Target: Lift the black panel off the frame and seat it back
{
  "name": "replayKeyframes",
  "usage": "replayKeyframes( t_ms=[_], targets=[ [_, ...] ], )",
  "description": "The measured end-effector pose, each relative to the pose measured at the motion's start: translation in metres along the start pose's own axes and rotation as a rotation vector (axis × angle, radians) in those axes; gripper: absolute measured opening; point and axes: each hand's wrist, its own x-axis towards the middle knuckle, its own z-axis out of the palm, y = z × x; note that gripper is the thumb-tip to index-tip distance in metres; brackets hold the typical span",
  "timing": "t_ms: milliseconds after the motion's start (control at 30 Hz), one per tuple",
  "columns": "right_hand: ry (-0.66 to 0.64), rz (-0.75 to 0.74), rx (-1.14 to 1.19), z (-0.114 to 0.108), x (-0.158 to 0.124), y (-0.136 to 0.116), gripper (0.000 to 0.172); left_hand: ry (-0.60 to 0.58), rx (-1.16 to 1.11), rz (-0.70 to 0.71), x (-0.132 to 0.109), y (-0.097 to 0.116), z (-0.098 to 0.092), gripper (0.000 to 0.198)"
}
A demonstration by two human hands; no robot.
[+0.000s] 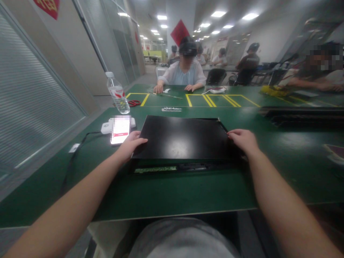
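A black LCD screen panel [172, 138] lies in front of me, glossy side up, its front edge apparently raised above the green table. My left hand [131, 143] is closed on its left edge, thumb on top. At the right edge, my right hand [243, 139] pinches the panel near its corner; the fingers underneath are hidden. Below the panel's front edge shows a dark frame strip [199, 166] with a narrow green circuit board [156, 169] along it. Whether the panel and this strip are joined, I cannot tell.
Left of the panel are a lit phone [120, 130], a white power strip [105, 128] with a black cable, a water bottle [118, 94] and red scissors [133, 103]. Dark panels [303, 116] are stacked at right. A person [182, 71] sits opposite, behind yellow tape markings [189, 101].
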Motion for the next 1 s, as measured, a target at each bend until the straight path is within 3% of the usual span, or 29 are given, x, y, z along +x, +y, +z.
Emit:
replayKeyframes(
  t_ms=[1000],
  targets=[
    [0.002, -0.02, 0.011, 0.0024, 0.0018, 0.0033, 0.031, -0.009, 0.013, -0.003, -0.0012, 0.0016, 0.0017, 0.049]
  ],
)
